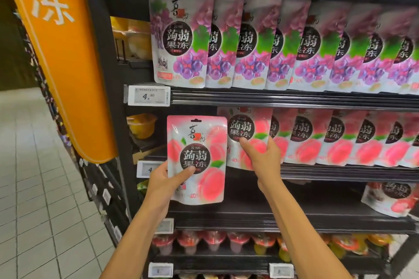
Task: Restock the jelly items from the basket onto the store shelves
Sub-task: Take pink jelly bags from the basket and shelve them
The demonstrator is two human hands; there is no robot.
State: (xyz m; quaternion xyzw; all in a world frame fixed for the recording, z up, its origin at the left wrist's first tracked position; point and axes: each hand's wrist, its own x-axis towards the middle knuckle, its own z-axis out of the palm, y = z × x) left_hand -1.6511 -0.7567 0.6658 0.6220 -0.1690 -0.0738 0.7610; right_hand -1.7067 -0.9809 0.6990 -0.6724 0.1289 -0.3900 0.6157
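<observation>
Currently the left hand grips a peach jelly pouch by its lower left corner, thumb curled across the front, holding it upright. At its 3 o'clock the right hand pinches the front pouch of the peach row. Grape pouches stand at 12 o'clock.
</observation>
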